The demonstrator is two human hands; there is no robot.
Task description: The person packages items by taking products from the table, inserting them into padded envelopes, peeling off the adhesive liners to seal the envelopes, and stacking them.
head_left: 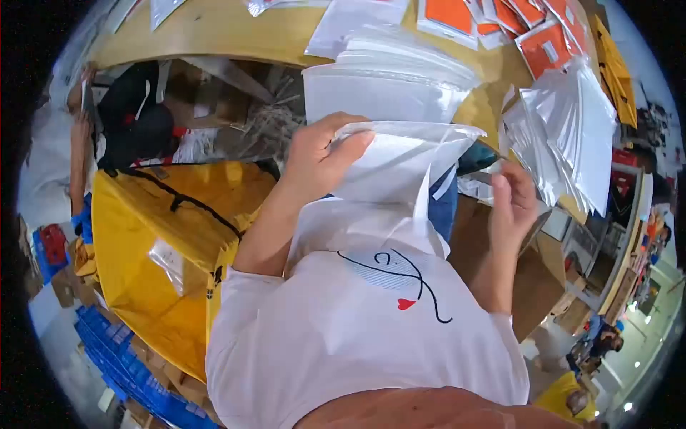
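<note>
My left hand [325,154] grips the left part of a white plastic sleeve [393,161], thumb on top near its upper edge. The sleeve hangs in front of the white shirt, with a loose flap folded downward at its right side. My right hand [513,207] is raised to the right of the sleeve, apart from it; its fingers are curled with the thumb up, and nothing shows in them. Just beyond the sleeve lies a fanned stack of clear and white sleeves [382,89] at the table's edge.
The wooden table [214,39] curves across the top. White packets [564,129] pile at its right, below orange packets [446,18]. A large yellow bag [157,257] stands open at the left, with a person [136,114] beyond it. A brown carton [529,286] is at lower right.
</note>
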